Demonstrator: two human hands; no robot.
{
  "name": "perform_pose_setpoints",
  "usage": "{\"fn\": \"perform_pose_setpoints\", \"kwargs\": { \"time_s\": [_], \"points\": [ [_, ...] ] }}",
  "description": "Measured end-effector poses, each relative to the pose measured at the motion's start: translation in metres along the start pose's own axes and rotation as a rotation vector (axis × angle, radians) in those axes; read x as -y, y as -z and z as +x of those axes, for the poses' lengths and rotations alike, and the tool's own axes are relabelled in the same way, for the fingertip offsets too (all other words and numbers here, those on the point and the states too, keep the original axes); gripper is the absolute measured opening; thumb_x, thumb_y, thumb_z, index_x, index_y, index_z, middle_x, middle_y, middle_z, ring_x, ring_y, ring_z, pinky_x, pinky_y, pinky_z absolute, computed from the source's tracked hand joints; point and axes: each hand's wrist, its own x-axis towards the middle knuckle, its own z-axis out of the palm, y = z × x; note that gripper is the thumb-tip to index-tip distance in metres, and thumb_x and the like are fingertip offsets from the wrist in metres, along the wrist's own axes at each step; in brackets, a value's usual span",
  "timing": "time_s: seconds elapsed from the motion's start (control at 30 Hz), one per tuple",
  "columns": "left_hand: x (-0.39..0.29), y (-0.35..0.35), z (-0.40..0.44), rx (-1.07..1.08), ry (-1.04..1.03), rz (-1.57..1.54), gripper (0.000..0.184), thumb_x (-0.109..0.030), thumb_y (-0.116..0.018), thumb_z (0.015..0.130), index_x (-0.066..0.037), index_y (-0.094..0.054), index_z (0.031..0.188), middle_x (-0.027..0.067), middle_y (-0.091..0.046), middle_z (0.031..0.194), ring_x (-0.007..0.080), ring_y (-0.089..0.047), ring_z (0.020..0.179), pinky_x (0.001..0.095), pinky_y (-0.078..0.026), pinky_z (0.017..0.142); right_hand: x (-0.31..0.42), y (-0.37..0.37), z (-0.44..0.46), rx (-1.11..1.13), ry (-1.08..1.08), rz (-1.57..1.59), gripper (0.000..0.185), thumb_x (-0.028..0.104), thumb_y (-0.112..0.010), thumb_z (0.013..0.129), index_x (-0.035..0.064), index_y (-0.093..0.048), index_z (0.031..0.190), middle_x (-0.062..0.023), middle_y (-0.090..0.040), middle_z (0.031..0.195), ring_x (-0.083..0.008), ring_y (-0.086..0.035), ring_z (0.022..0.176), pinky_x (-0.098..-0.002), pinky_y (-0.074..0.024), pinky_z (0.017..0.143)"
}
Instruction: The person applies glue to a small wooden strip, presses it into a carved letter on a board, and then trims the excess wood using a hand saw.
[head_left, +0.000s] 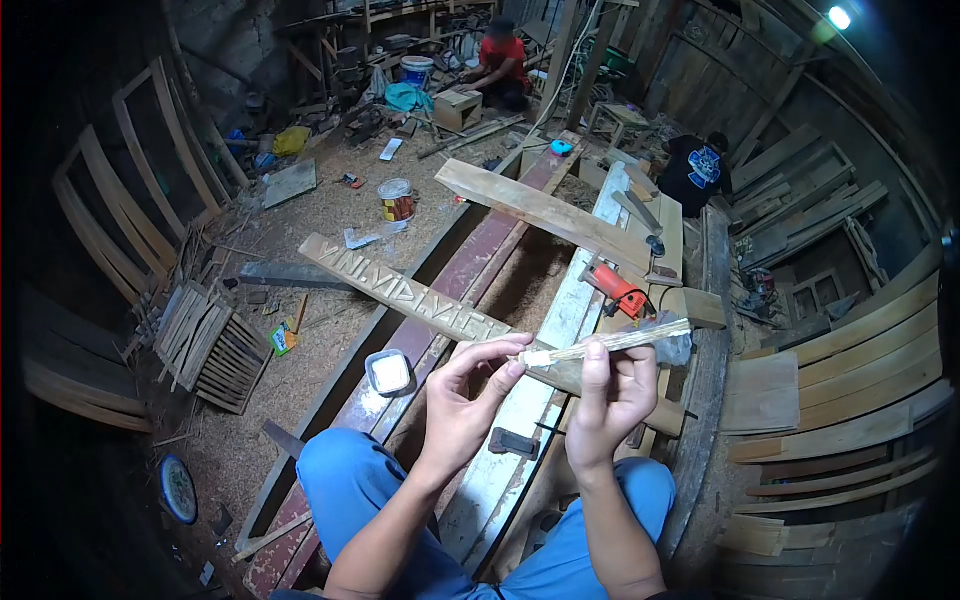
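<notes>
In the head view, a thin, rough wooden stick [640, 338] with a white tip spans both hands above the bench. My left hand [462, 400] pinches its white end between thumb and fingertips. Further along, my right hand [612, 400] is closed around the stick's middle. Beneath them lies a long board [345, 268] with carved raised letters, its near part hidden by my hands. To the left of my left hand, a small square tub [388, 373] holds something white. A dark small block [514, 443] rests on the white plank below my hands.
A red power tool [615, 288] sits right of the board, near a wide plank [540, 210]. A paint can [397, 200] and a slatted wooden piece [215, 350] stand on the shavings-covered floor. Two people, one in a red shirt [502, 60], the other in black [697, 172], are farther back.
</notes>
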Motion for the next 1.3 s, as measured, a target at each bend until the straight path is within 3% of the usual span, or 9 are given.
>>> {"fn": "perform_pose_setpoints", "kwargs": {
  "time_s": [0.5,0.9,1.0,1.1,1.23,1.3],
  "points": [
    [-0.002,-0.005,0.0,-0.014,-0.004,-0.011,0.022,-0.009,-0.071,0.096,0.0,-0.071,0.116,0.0124,-0.071,0.123,0.0156,-0.063,0.115,0.0311,-0.048,0.101,0.004,0.008,0.007,-0.031,0.005,0.039,0.016,0.006,-0.063,0.098,-0.0028,-0.056,0.109,-0.0089,-0.065,0.096,-0.0108,-0.061,0.088,-0.0255,-0.0489,0.082],
    [0.001,-0.006,0.0,-0.008,0.022,-0.044,0.023,-0.009,-0.07,0.096,0.003,-0.071,0.116,0.0122,-0.073,0.115,0.0159,-0.067,0.108,0.031,-0.051,0.097,-0.003,0.007,0.005,0.004,0.039,-0.099,0.014,0.008,-0.064,0.098,-0.0018,-0.058,0.106,-0.0056,-0.066,0.092,-0.0081,-0.059,0.08,-0.0212,-0.0462,0.073],
    [-0.003,-0.006,0.0,-0.012,0.014,-0.016,0.022,-0.01,-0.071,0.096,0.002,-0.072,0.114,0.0115,-0.074,0.112,0.0146,-0.066,0.103,0.0296,-0.051,0.093,0.004,0.007,0.008,-0.044,0.036,-0.012,0.016,0.008,-0.065,0.098,-0.0012,-0.056,0.108,-0.003,-0.064,0.09,-0.0032,-0.053,0.072,-0.0178,-0.0395,0.063],
    [-0.001,-0.006,-0.003,-0.02,-0.012,0.034,0.021,-0.01,-0.072,0.095,0.001,-0.073,0.113,0.0108,-0.074,0.11,0.0134,-0.066,0.099,0.0285,-0.051,0.09,0.005,0.01,0.006,0.004,0.012,-0.029,0.016,0.008,-0.063,0.099,-0.0024,-0.055,0.108,-0.0069,-0.065,0.094,-0.0079,-0.058,0.081,-0.0224,-0.0476,0.074],
    [0.002,-0.006,-0.004,-0.039,-0.027,0.052,0.021,-0.009,-0.072,0.094,0.0,-0.074,0.113,0.0101,-0.074,0.109,0.0132,-0.065,0.097,0.0282,-0.051,0.089,0.005,0.007,0.001,0.047,0.015,-0.095,0.016,0.007,-0.063,0.099,-0.0032,-0.055,0.108,-0.0089,-0.065,0.096,-0.0116,-0.061,0.088,-0.0268,-0.0502,0.082],
    [-0.003,-0.007,-0.004,-0.034,-0.021,0.026,0.021,-0.009,-0.072,0.094,0.001,-0.074,0.113,0.0099,-0.074,0.109,0.0132,-0.065,0.098,0.028,-0.05,0.089,0.008,0.008,0.004,-0.021,0.007,0.044,0.019,0.008,-0.065,0.098,-0.0035,-0.056,0.11,-0.0088,-0.065,0.096,-0.012,-0.061,0.089,-0.0273,-0.0498,0.083]
  ]
}}
